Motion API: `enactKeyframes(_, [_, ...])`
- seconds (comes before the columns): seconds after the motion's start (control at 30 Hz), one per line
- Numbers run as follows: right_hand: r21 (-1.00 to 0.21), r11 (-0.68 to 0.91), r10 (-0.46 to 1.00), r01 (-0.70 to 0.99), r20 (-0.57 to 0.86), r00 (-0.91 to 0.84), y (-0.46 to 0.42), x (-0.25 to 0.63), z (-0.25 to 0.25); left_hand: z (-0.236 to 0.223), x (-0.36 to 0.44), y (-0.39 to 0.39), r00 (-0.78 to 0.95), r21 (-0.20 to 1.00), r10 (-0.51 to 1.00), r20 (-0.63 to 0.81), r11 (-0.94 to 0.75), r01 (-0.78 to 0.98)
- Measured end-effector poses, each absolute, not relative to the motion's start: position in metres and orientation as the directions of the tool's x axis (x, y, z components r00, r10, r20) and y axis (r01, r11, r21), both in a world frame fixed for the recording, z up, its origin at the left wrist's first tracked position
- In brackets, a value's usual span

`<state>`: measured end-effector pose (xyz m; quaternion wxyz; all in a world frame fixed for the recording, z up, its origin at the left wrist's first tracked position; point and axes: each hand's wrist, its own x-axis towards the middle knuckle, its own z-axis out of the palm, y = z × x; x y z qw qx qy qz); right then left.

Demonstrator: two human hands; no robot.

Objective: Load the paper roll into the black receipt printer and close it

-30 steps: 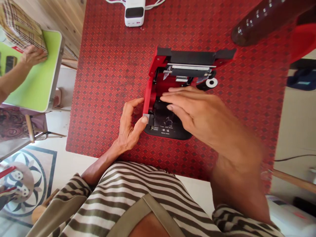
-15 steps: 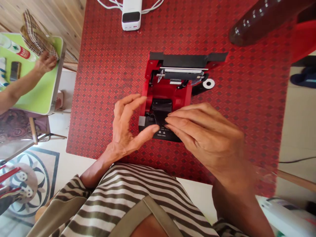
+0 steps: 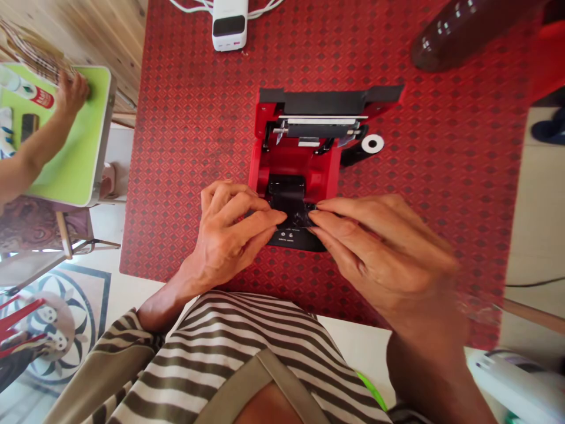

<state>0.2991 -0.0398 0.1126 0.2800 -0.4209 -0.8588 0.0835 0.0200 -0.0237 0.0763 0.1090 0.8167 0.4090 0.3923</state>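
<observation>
On my feed, the left hand's fingertips (image 3: 278,217) and the right hand's fingertips (image 3: 315,213) come in from either side onto one black flap (image 3: 286,203), with a narrow gap between the two sets. The fingers of each hand lie close together, but I cannot tell whether they clamp the flap or only rest on it. That makes two hands at work: the left hand (image 3: 229,235) and the right hand (image 3: 379,253), its wrist blurred. The flap sits low in one open red printer (image 3: 293,162), which lies near the middle of a red patterned mat (image 3: 185,176), just above the striped shirt (image 3: 233,359). The printer shows one black strip along its far edge and one silver bar beneath it. One black-and-white roll (image 3: 373,143) lies just beside its right side. Farther off are one white power bank (image 3: 228,26) with white cables at the mat's far edge, and one co-worker's hand (image 3: 73,94) on a green table (image 3: 83,171) to the left.
</observation>
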Motion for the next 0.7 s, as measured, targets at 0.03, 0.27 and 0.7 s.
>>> enactKeyframes(0.03, [-0.371,0.633,0.767,0.679,0.414,-0.490,-0.042,0.301,0.111,0.076,0.020,-0.025,0.360,0.495,0.747,0.559,-0.649,0.577])
enactKeyframes(0.27, [-0.316,0.665,0.735,0.676,0.433,-0.522,-0.052,0.307,0.105,0.078,0.018,-0.033,0.368,0.454,0.753,0.545,-0.635,0.626])
enactKeyframes(0.7, [-0.274,0.692,0.690,0.668,0.521,-0.502,-0.054,0.309,0.103,0.088,0.024,-0.055,0.523,0.218,0.648,0.554,-0.719,0.660])
